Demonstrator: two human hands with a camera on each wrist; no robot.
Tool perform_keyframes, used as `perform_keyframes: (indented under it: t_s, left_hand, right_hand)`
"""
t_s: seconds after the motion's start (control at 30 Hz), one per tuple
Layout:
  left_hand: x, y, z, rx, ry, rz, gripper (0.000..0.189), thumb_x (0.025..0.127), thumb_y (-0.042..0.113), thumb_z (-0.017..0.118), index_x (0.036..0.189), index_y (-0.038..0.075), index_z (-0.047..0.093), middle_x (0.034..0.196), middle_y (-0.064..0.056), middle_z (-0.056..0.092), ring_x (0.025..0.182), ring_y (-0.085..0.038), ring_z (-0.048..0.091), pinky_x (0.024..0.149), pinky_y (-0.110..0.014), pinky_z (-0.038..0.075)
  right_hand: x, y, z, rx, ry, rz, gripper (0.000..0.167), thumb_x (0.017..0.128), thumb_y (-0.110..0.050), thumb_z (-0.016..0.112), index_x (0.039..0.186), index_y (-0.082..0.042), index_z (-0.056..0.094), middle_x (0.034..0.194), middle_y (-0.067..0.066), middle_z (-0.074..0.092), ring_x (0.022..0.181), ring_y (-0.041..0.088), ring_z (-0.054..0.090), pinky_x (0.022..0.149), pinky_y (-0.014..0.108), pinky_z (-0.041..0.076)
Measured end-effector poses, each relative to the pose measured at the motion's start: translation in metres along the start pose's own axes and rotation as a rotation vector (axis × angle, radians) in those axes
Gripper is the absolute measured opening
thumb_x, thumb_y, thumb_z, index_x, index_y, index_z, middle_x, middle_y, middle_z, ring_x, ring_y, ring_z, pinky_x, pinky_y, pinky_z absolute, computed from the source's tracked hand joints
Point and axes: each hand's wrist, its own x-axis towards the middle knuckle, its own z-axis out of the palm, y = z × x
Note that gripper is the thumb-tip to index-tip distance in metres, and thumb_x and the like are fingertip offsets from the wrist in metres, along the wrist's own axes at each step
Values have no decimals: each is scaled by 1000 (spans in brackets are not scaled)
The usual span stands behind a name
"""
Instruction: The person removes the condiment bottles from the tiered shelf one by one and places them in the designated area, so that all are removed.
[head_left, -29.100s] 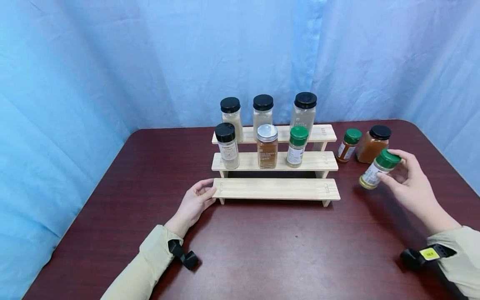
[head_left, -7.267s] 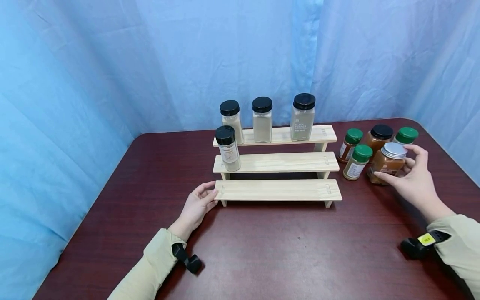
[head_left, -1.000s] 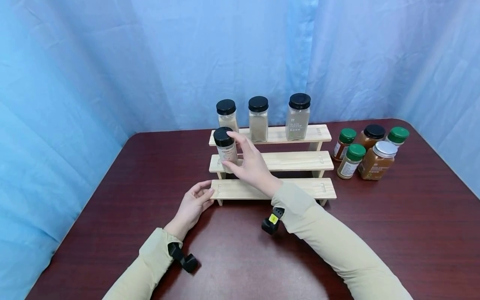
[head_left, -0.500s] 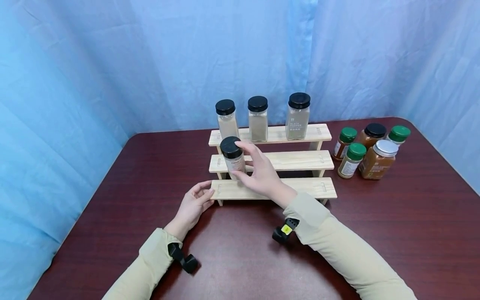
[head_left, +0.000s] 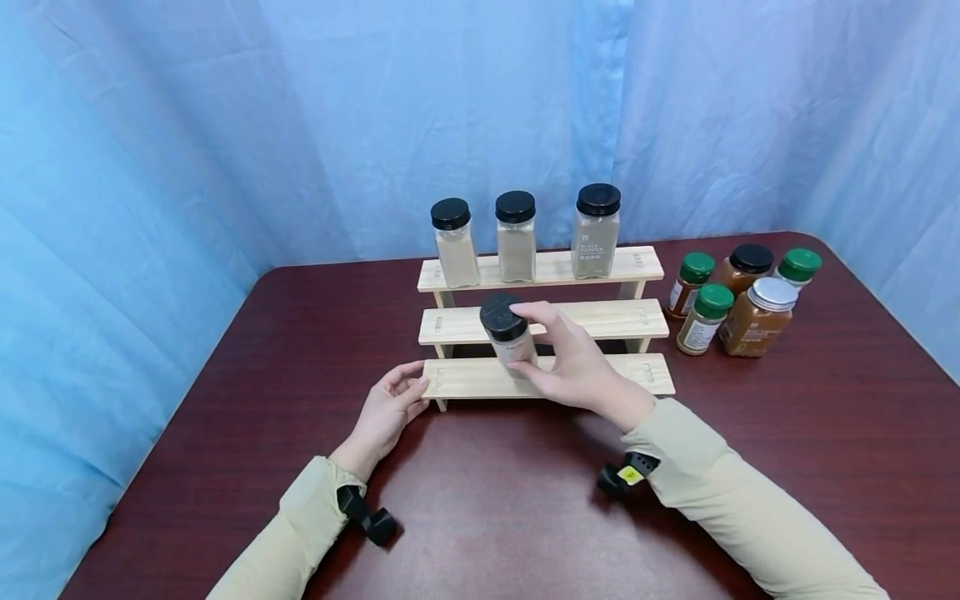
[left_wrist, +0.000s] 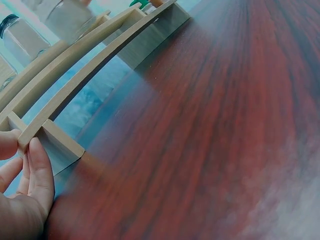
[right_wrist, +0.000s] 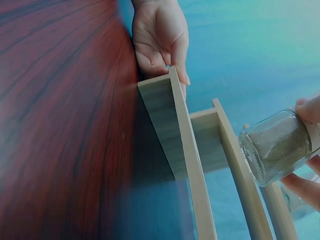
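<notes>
My right hand (head_left: 573, 362) grips a black-lidded spice jar (head_left: 504, 321) between thumb and fingers. The jar is tilted and lifted in front of the middle tier of a three-tier wooden rack (head_left: 600, 321). Pale powder shows through its glass base (right_wrist: 275, 150) in the right wrist view. At the rack's left end, my left hand (head_left: 384, 412) pinches the lowest shelf, thumb above and fingers below, as the left wrist view shows. Along the top tier stand three black-lidded jars: one at left (head_left: 457, 254), one mid-shelf (head_left: 516, 250), and a black pepper jar (head_left: 596, 242) at right.
Right of the rack several jars cluster: a red-brown green-lidded one (head_left: 682, 298), a front green-lidded one (head_left: 699, 329), a silver-lidded one (head_left: 757, 325), a black-lidded one (head_left: 741, 275) and a rear green-lidded one (head_left: 799, 265). Blue curtains (head_left: 375, 125) enclose the dark table (head_left: 480, 500).
Green-lidded and silver-lidded jars moved from the middle tier to the right cluster. Within the last second, my right hand carried the black-lidded jar off that tier, rightward and nearer. The left hand stayed put.
</notes>
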Motion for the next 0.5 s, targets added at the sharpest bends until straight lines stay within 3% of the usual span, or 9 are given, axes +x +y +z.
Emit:
perform_keyframes:
  t_s: [0.2, 0.37, 0.5]
  left_hand:
    - [-1, 0, 0, 0, 5, -3, 41, 96, 0, 50, 136, -4, 40, 78, 8, 57, 67, 0, 56, 65, -13, 49]
    - [-2, 0, 0, 3, 9, -1, 41, 96, 0, 50, 136, -4, 41, 78, 8, 56, 68, 0, 56, 65, -13, 49]
    - [-1, 0, 0, 4, 8, 2, 40, 96, 0, 50, 135, -3, 42, 79, 8, 56, 68, 0, 56, 66, -13, 50]
  right_hand:
    - [-17, 2, -18, -14, -3, -4, 76, 64, 10, 81, 125, -1, 38, 115, 21, 55, 103, 31, 58, 71, 36, 58]
    - [-29, 4, -30, -26, -16, -17, 75, 61, 13, 80, 123, 2, 41, 113, 19, 56, 104, 20, 58, 73, 32, 57]
    - [-38, 6, -40, -14, -37, -62, 55, 80, -11, 74, 122, 4, 43, 112, 17, 55, 107, 8, 55, 79, 24, 55]
